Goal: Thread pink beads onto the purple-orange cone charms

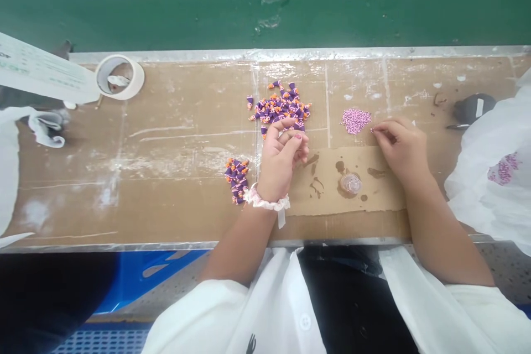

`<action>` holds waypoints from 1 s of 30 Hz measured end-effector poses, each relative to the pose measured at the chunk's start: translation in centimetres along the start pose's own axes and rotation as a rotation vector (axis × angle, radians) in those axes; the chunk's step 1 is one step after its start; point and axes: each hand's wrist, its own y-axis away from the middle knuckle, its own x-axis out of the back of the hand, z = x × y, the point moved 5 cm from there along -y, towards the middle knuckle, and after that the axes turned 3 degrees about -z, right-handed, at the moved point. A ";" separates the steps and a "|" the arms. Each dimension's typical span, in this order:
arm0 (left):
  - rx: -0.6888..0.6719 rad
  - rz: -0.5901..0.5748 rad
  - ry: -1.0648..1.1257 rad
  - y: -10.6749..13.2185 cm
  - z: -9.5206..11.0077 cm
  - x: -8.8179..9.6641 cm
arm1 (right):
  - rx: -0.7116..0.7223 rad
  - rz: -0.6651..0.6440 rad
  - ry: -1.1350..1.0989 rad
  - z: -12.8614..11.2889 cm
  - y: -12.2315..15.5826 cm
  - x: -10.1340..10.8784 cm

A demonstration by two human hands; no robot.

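Bright light, patchy white glare across tabletop [174, 210]

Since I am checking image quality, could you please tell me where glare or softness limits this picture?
Head view: glare streaks the brown tabletop, including left of the left hand; head view: the white sheeting at right looks pale and washed out; head view: the tiny speck at the right hand is too small and soft to identify.

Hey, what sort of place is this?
Probably a workshop where small parts are handled by hand. A long bench covered in brown cardboard holds a heap of small purple-and-orange pieces and a pile of tiny pink bead-like bits.
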 end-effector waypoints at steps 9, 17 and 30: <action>0.018 -0.011 -0.010 0.3 0.0 -0.2 | -0.023 -0.034 -0.039 0.1 -0.2 -0.1; -0.012 -0.060 -0.055 0.5 -0.2 -1.2 | -0.036 -0.052 -0.022 0.0 -1.4 -1.5; -0.078 -0.107 -0.183 1.1 -0.4 -2.7 | -0.128 0.010 -0.191 0.3 -1.9 -1.5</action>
